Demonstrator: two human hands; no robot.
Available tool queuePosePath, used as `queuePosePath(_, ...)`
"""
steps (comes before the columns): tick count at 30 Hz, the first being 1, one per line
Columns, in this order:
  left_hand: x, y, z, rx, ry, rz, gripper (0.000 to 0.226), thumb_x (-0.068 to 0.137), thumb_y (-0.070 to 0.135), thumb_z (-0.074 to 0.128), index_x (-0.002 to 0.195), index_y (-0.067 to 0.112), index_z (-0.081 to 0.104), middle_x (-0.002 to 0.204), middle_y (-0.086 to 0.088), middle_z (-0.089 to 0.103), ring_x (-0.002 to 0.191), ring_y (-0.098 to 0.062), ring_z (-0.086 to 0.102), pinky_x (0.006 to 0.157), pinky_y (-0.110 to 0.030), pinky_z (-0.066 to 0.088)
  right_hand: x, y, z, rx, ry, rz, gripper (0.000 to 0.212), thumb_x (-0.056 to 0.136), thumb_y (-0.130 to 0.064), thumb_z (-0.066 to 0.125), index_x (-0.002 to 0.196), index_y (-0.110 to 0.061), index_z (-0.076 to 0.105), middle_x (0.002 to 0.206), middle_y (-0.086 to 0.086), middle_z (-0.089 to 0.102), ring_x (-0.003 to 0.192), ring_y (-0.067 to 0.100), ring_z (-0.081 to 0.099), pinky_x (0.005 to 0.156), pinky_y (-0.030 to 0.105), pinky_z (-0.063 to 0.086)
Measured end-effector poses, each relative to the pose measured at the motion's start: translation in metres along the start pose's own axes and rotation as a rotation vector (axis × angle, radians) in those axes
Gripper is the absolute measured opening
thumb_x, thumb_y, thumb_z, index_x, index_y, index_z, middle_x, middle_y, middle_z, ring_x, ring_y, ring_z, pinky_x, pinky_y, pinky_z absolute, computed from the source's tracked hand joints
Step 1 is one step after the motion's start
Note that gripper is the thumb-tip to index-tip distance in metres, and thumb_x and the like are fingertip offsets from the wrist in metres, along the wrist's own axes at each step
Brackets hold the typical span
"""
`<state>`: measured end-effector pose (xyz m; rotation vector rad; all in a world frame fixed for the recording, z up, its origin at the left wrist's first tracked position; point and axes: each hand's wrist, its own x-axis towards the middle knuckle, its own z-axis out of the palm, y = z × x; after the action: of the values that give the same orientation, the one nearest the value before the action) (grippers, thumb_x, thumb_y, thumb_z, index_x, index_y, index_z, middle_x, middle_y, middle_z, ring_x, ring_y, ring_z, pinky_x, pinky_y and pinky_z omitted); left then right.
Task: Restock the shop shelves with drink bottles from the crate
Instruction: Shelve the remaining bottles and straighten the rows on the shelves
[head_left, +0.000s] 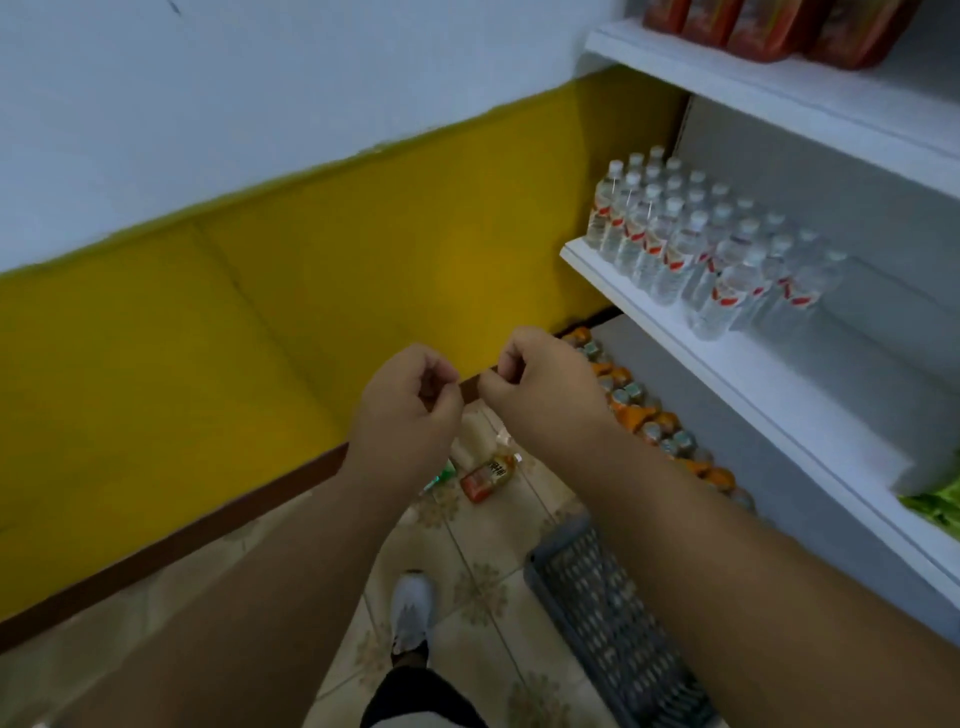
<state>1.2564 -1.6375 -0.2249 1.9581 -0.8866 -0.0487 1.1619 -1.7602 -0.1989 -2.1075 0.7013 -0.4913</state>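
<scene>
A yellow lower wall (249, 322) under a pale upper wall is filling the left and centre of the frame, with a brown skirting (171, 545) running along its foot. Patterned floor tiles (483, 587) are showing at the bottom centre. White shelves (727, 374) are taking up the right side: rows of clear water bottles (691, 249) are standing on the middle shelf, orange-capped drinks (634, 400) are lining the lowest level, and red packs (769, 21) are sitting at the top right. A dark crate (613, 623) is resting on the floor at the lower right. One orange bottle (488, 475) is lying on its side on the tiles, just below the hands. The left hand (405, 410) and right hand (540, 379) are raised mid-frame, each grip curled closed; whether they are pinching anything cannot be told. A white shoe (413, 608) is standing on the tiles.
</scene>
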Motion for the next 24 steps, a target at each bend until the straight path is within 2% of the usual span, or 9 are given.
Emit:
queuePosePath(4, 0.053, -0.067, -0.015, 0.026, -0.078, -0.024, 0.019, 0.090, 0.013, 0.059, 0.082, 0.030, 0.054, 0.074, 0.003, 0.057, 0.068, -0.010, 0.052, 0.052, -0.020, 0.037, 0.054, -0.006, 0.061, 0.009, -0.016, 0.059, 0.023, 0.087, -0.019, 0.067, 0.072, -0.016, 0.050, 0.063, 0.001, 0.052, 0.054, 0.014, 0.044, 0.050, 0.034, 0.036)
queuePosePath(7, 0.108, -0.112, -0.022, 0.019, -0.125, -0.049, 0.025, 0.091, 0.005, 0.062, 0.082, 0.027, 0.054, 0.072, 0.008, 0.054, 0.066, 0.004, 0.052, 0.055, -0.008, 0.038, 0.106, -0.008, 0.107, 0.029, -0.006, 0.149, 0.028, 0.089, -0.022, 0.067, 0.071, -0.019, 0.046, 0.064, 0.000, 0.052, 0.056, 0.015, 0.047, 0.051, 0.036, 0.039)
queuePosePath(10, 0.154, -0.166, -0.017, 0.067, -0.213, -0.078, 0.029, 0.090, 0.007, 0.063, 0.079, 0.032, 0.052, 0.072, 0.010, 0.054, 0.069, 0.001, 0.052, 0.053, -0.012, 0.038, 0.154, -0.003, 0.157, 0.111, -0.010, 0.280, 0.019, 0.090, -0.023, 0.068, 0.082, -0.012, 0.055, 0.078, 0.010, 0.064, 0.072, 0.028, 0.064, 0.063, 0.048, 0.052)
queuePosePath(12, 0.179, -0.208, -0.001, 0.042, -0.258, -0.138, 0.030, 0.091, 0.011, 0.065, 0.077, 0.034, 0.052, 0.070, 0.009, 0.056, 0.068, -0.002, 0.053, 0.050, -0.017, 0.037, 0.183, 0.016, 0.187, 0.176, 0.017, 0.371, 0.016, 0.089, -0.023, 0.069, 0.087, -0.011, 0.059, 0.083, 0.010, 0.067, 0.077, 0.028, 0.065, 0.067, 0.050, 0.055)
queuePosePath(14, 0.192, -0.240, 0.022, -0.002, -0.340, -0.227, 0.027, 0.092, 0.015, 0.066, 0.078, 0.035, 0.053, 0.072, 0.012, 0.060, 0.064, 0.004, 0.054, 0.048, -0.013, 0.039, 0.200, 0.044, 0.211, 0.252, 0.071, 0.481, 0.015, 0.087, -0.024, 0.070, 0.087, -0.011, 0.062, 0.084, 0.009, 0.068, 0.077, 0.029, 0.065, 0.066, 0.053, 0.056)
queuePosePath(16, 0.203, -0.286, 0.067, -0.104, -0.419, -0.354, 0.024, 0.091, 0.017, 0.065, 0.081, 0.036, 0.055, 0.076, 0.018, 0.062, 0.068, 0.002, 0.057, 0.058, -0.011, 0.042, 0.220, 0.096, 0.243, 0.324, 0.129, 0.619, 0.015, 0.084, -0.027, 0.071, 0.086, -0.016, 0.062, 0.084, 0.007, 0.067, 0.078, 0.029, 0.066, 0.069, 0.055, 0.057)
queuePosePath(17, 0.204, -0.304, 0.085, -0.123, -0.434, -0.407, 0.023, 0.090, 0.016, 0.065, 0.082, 0.036, 0.056, 0.079, 0.017, 0.063, 0.072, 0.000, 0.058, 0.064, -0.018, 0.046, 0.225, 0.120, 0.256, 0.359, 0.150, 0.683, 0.016, 0.081, -0.030, 0.073, 0.085, -0.019, 0.061, 0.083, 0.005, 0.066, 0.078, 0.028, 0.066, 0.071, 0.054, 0.058)
queuePosePath(20, 0.197, -0.382, 0.161, -0.097, -0.478, -0.541, 0.023, 0.092, 0.016, 0.058, 0.081, 0.037, 0.056, 0.087, 0.016, 0.061, 0.081, -0.005, 0.060, 0.067, -0.025, 0.047, 0.240, 0.215, 0.308, 0.478, 0.201, 0.854, 0.018, 0.077, -0.031, 0.075, 0.085, -0.026, 0.059, 0.084, 0.000, 0.063, 0.077, 0.024, 0.063, 0.075, 0.053, 0.057)
queuePosePath(24, 0.172, -0.494, 0.258, -0.058, -0.552, -0.686, 0.019, 0.096, 0.022, 0.060, 0.084, 0.037, 0.059, 0.097, 0.014, 0.064, 0.089, -0.005, 0.060, 0.069, -0.024, 0.045, 0.243, 0.360, 0.391, 0.600, 0.250, 1.100, 0.024, 0.084, -0.022, 0.075, 0.104, -0.022, 0.062, 0.097, 0.004, 0.065, 0.073, 0.015, 0.064, 0.061, 0.032, 0.061)
